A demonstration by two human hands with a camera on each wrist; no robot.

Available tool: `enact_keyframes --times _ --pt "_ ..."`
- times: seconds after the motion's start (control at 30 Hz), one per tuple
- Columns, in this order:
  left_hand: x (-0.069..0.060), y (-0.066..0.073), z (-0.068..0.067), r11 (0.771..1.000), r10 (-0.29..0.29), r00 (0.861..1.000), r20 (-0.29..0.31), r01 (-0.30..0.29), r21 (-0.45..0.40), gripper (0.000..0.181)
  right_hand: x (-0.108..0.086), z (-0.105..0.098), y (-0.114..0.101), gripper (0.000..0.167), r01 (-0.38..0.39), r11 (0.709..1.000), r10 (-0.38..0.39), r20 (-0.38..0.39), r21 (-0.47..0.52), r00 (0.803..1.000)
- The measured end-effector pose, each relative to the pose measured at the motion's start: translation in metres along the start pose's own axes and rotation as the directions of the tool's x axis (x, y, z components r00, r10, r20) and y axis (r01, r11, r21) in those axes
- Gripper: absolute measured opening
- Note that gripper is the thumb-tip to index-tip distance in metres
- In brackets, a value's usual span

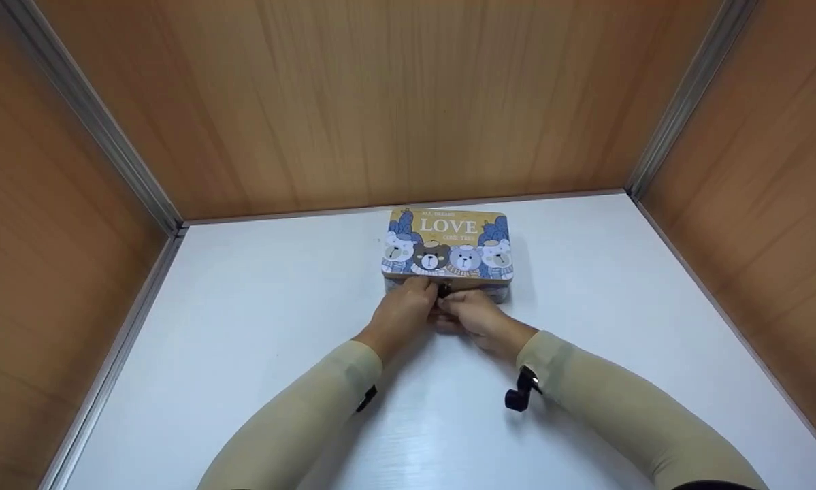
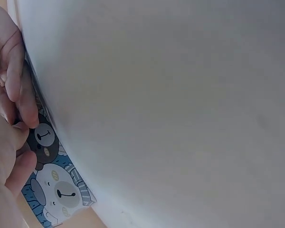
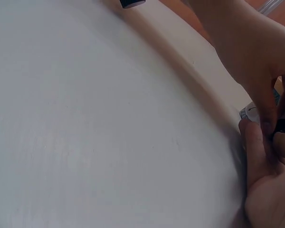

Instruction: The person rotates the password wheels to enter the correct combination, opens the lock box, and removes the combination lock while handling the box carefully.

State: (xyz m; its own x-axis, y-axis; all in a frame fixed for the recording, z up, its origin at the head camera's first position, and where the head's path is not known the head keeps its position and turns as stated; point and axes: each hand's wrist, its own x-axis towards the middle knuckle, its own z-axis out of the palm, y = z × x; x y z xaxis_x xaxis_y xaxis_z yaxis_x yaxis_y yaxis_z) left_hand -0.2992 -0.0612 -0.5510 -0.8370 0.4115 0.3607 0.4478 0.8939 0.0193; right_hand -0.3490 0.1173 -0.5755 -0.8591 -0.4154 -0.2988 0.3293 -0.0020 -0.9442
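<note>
A tin box (image 1: 446, 245) with a yellow and blue lid, printed with cartoon bears and the word LOVE, lies on the white table. Both hands meet at the middle of its front side. There, a small black fastener (image 1: 444, 290) shows between the fingers, its exact kind hidden. My left hand (image 1: 405, 306) pinches at it from the left, fingers curled against the box front. From the right, my right hand (image 1: 479, 316) pinches it with thumb and fingertips. In the right wrist view the black piece (image 3: 283, 126) sits between both hands' fingertips.
Wood-grain panels (image 1: 408, 102) stand behind and at both sides of the white table (image 1: 271, 286), joined by metal corner strips. The box lies near the back panel. A black wrist-worn mount (image 1: 518, 393) hangs at the right sleeve.
</note>
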Motion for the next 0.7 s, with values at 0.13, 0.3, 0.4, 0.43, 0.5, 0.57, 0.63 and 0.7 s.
enact_keyframes --times 0.13,0.3,0.4,0.43,0.5,0.57,0.63,0.7 --pt "0.000 0.002 -0.003 1.000 -0.010 0.999 0.030 0.010 -0.001 0.037 -0.001 0.001 0.000 0.030 -0.008 1.000 0.008 -0.015 0.003 1.000" --pt "0.000 0.005 -0.006 1.000 -0.029 0.997 0.073 0.029 -0.006 0.039 -0.004 0.002 -0.002 0.029 -0.027 1.000 0.027 -0.039 0.004 0.999" --pt "0.000 0.007 -0.007 0.999 -0.039 0.995 0.096 0.038 0.012 0.038 -0.006 0.004 -0.003 0.027 -0.036 0.999 0.036 -0.057 0.004 0.998" --pt "0.000 0.008 -0.007 0.999 -0.041 0.994 0.101 0.040 0.019 0.038 -0.007 0.004 -0.003 0.026 -0.039 0.999 0.039 -0.063 0.004 0.997" --pt "0.000 0.009 -0.007 0.999 -0.045 0.994 0.103 0.042 0.031 0.036 -0.008 0.006 -0.003 0.024 -0.038 0.999 0.038 -0.077 0.005 0.996" --pt "0.000 0.011 -0.009 0.998 -0.051 0.993 0.104 0.047 0.033 0.035 -0.008 0.007 -0.003 0.023 -0.037 0.999 0.037 -0.084 0.009 0.996" --pt "0.000 0.012 -0.009 0.998 -0.059 0.993 0.103 0.057 0.026 0.032 -0.009 0.007 -0.002 0.024 -0.033 0.999 0.034 -0.088 0.017 0.996" --pt "-0.001 0.012 -0.008 0.998 -0.062 0.994 0.091 0.061 0.013 0.031 -0.011 0.008 -0.001 0.026 -0.039 0.999 0.040 -0.084 0.023 0.996"
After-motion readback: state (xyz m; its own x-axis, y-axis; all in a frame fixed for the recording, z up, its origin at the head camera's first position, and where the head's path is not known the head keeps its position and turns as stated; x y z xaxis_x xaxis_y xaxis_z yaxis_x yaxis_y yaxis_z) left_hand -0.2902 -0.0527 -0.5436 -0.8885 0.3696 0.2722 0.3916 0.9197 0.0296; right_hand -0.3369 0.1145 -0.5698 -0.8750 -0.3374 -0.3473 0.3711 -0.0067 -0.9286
